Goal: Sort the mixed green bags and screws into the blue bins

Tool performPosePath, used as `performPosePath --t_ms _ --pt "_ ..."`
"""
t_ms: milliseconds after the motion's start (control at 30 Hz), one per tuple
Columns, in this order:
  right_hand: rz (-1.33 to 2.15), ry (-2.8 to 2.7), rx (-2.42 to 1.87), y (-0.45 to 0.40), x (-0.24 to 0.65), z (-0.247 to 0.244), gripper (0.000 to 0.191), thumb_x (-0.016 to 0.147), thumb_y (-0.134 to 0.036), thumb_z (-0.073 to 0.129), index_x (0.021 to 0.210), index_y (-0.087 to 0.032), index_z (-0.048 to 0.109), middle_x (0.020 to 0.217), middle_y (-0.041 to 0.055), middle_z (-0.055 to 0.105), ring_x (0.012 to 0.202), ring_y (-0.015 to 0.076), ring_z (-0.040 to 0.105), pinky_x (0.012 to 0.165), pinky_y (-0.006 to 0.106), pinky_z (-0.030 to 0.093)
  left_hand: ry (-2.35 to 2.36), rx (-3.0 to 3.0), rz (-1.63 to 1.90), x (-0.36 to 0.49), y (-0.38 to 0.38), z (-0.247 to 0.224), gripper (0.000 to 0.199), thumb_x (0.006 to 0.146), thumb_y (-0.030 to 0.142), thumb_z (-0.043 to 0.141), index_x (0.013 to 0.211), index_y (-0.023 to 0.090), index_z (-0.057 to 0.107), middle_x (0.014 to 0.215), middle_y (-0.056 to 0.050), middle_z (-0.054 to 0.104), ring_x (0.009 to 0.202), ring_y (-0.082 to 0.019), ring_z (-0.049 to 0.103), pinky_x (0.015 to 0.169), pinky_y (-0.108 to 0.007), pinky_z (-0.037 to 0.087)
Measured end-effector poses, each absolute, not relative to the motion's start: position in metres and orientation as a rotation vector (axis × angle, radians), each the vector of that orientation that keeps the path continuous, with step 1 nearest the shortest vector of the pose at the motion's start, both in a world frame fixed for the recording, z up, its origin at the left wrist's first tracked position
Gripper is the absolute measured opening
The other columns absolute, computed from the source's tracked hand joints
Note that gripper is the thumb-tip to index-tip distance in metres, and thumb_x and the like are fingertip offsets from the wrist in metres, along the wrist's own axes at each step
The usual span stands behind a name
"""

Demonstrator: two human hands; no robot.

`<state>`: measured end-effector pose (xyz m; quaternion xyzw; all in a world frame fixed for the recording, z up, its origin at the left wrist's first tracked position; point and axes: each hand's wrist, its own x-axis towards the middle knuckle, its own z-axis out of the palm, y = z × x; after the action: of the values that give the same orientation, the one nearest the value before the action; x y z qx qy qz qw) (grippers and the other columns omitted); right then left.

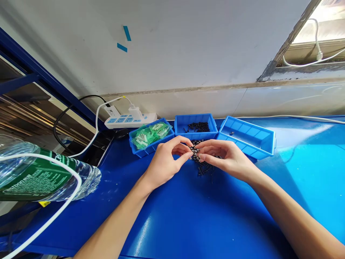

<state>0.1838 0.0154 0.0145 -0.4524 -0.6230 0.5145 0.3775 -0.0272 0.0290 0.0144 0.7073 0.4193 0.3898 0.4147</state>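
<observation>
My left hand point(170, 158) and my right hand point(225, 158) meet fingertip to fingertip above a pile of small black screw-like parts point(205, 168) on the blue table. Thumb and fingers of each hand are pinched together; what sits between them is too small to make out against the pile. Just behind the hands stands a blue bin point(196, 136) with black screws point(198, 127) inside. To its right, a tilted blue bin point(260, 153) holds one small dark part point(232, 133). On the left, another blue bin point(144, 153) carries green-and-clear plastic bags point(151, 135) with pale pieces.
A white power strip point(129, 121) with plugs lies behind the left bin. A large water bottle point(40, 176) and a white cable point(72, 201) are at the left. The wall point(175, 46) rises behind the blue table point(172, 223).
</observation>
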Motion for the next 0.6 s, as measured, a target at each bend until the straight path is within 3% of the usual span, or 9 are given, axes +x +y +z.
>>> performPosePath --t_ms 233,367,433,500,600 --pt "1.490 -1.445 -1.121 0.017 0.179 0.016 0.035 0.071 -0.047 0.090 0.088 -0.019 0.080 0.071 0.0038 0.079 0.067 0.0216 0.076 0.067 0.034 0.061 1.037 1.730 0.964 -0.026 0.027 0.014 0.018 0.084 0.020 0.077 0.092 0.021 0.060 0.075 0.003 0.077 0.073 -0.016 0.078 0.074 -0.025 0.061" --pt "1.412 -1.377 -1.151 0.019 0.182 0.019 0.031 0.069 -0.047 0.092 0.080 -0.020 0.081 0.066 0.0028 0.076 0.060 0.0182 0.071 0.064 0.033 0.060 1.039 1.943 0.849 -0.028 0.028 0.013 0.005 0.092 0.023 0.072 0.093 0.020 0.068 0.080 0.002 0.077 0.074 -0.015 0.074 0.071 -0.024 0.059" --pt "1.316 -1.276 -1.131 0.020 0.185 0.017 0.033 0.070 -0.045 0.092 0.093 -0.023 0.083 0.081 0.0049 0.081 0.070 0.0203 0.075 0.072 0.036 0.062 1.023 2.131 0.761 -0.030 0.028 0.010 0.005 0.095 0.019 0.069 0.097 0.020 0.072 0.087 0.000 0.077 0.078 -0.016 0.073 0.076 -0.027 0.058" --pt "1.257 -1.204 -1.099 0.020 0.186 0.013 0.050 0.072 -0.041 0.092 0.118 -0.027 0.079 0.114 0.0080 0.082 0.092 0.0248 0.078 0.086 0.041 0.063 0.988 2.306 0.679 -0.030 0.028 0.006 0.012 0.096 0.017 0.068 0.106 0.020 0.074 0.097 -0.003 0.077 0.086 -0.018 0.074 0.083 -0.030 0.059" --pt "1.247 -1.225 -1.071 0.020 0.187 0.007 0.070 0.075 -0.038 0.090 0.141 -0.033 0.067 0.148 0.0104 0.066 0.115 0.0304 0.074 0.097 0.048 0.061 0.934 2.468 0.593 -0.028 0.027 -0.003 0.022 0.098 0.017 0.066 0.118 0.020 0.074 0.109 -0.006 0.076 0.098 -0.021 0.074 0.091 -0.034 0.059"
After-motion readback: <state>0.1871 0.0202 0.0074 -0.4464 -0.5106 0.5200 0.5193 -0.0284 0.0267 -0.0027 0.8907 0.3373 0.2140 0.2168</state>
